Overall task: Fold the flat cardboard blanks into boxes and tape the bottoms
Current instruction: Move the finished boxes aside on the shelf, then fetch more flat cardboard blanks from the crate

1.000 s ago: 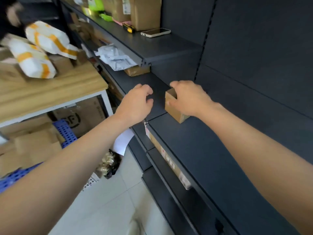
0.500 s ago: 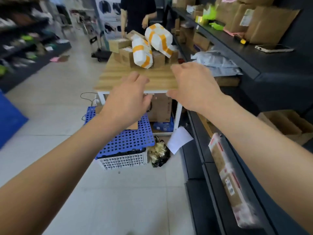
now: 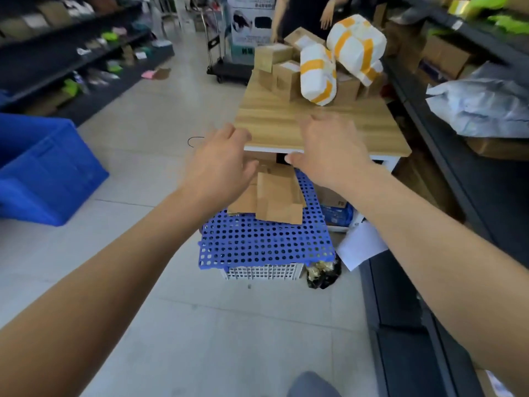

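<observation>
Hands are both held out in front of the person with bare forearms. The left hand is relaxed, its fingers loosely bent and holding nothing. The right hand is also open and holds nothing, with fingers spread and the thumb pointing left over the near edge of a wooden table. Just below and between the hands lies a small stack of flat cardboard blanks, untouched, resting on the far part of a blue perforated panel. That panel sits on a white basket on the floor, partly under the table. At the table's far end stand several small taped boxes, with two white parcels wrapped in orange tape leaning on them. To the right of the basket lie a white sheet of paper and a black bag. Dark shelves run along the right, holding a grey plastic bag. A blue crate stands on the floor to the left. Another person stands beyond the table.
</observation>
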Tool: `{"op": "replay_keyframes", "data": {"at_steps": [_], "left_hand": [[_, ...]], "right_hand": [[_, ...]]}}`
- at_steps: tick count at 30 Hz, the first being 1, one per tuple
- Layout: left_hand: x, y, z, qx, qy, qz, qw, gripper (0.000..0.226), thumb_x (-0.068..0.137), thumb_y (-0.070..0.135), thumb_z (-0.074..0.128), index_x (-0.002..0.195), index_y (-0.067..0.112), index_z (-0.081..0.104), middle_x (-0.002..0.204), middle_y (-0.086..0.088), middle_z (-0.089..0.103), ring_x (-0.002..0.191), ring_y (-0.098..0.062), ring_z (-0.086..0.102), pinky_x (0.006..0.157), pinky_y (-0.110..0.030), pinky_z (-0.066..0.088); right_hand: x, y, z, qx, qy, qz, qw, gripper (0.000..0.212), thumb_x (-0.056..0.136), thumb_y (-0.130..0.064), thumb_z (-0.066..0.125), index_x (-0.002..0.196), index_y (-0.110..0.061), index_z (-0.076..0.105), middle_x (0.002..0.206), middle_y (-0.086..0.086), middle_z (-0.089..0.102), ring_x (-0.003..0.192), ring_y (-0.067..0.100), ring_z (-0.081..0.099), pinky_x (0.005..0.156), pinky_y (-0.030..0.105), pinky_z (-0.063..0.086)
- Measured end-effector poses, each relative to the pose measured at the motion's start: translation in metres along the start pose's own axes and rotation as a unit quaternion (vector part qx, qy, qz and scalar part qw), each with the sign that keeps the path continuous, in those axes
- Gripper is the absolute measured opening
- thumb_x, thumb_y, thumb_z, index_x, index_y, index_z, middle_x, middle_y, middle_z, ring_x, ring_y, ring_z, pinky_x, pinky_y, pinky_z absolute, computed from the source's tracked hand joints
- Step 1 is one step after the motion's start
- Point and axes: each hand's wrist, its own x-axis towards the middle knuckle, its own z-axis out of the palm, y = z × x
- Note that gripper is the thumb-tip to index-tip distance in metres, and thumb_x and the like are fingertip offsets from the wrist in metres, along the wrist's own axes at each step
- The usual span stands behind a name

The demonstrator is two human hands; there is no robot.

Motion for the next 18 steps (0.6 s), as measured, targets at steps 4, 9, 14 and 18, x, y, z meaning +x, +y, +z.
{"op": "replay_keyframes", "data": {"at_steps": [4,9,14,18], "left_hand": [[0.041,-0.036,0.039,-0.004,-0.038,-0.011,0.999,0.037,0.092,0.026,0.057,0.124,0.008,0.053,0.123,-0.01,0.053,0.109,-0.029,0.052,0.087,-0.038,0.042],[0.086,-0.077,0.083,0.0,-0.064,-0.028,0.998,0.041,0.094,0.03,0.055,0.129,0.009,0.053,0.128,-0.009,0.053,0.114,-0.028,0.052,0.093,-0.039,0.044],[0.133,-0.116,0.118,-0.01,-0.104,-0.03,0.994,0.041,0.093,0.027,0.055,0.129,0.007,0.052,0.126,-0.012,0.053,0.112,-0.03,0.053,0.094,-0.041,0.045],[0.172,-0.149,0.151,-0.037,-0.157,0.001,0.987,0.038,0.093,0.022,0.055,0.126,0.005,0.053,0.125,-0.013,0.053,0.111,-0.03,0.052,0.091,-0.042,0.045]], "right_hand": [[0.048,0.002,0.036,0.011,-0.038,0.02,0.999,0.056,0.093,-0.041,0.056,0.137,-0.008,0.042,0.124,0.013,0.057,0.116,0.032,0.051,0.086,0.036,0.037],[0.111,0.002,0.083,0.026,-0.075,0.023,0.997,0.054,0.093,-0.039,0.057,0.134,-0.007,0.043,0.124,0.014,0.057,0.115,0.032,0.051,0.09,0.039,0.04],[0.164,-0.005,0.119,0.019,-0.099,0.042,0.994,0.054,0.093,-0.04,0.056,0.134,-0.008,0.044,0.124,0.014,0.057,0.115,0.032,0.052,0.09,0.038,0.04],[0.194,-0.009,0.152,0.03,-0.119,0.102,0.987,0.05,0.093,-0.038,0.055,0.132,-0.007,0.046,0.121,0.015,0.058,0.113,0.033,0.053,0.087,0.038,0.041]]}}
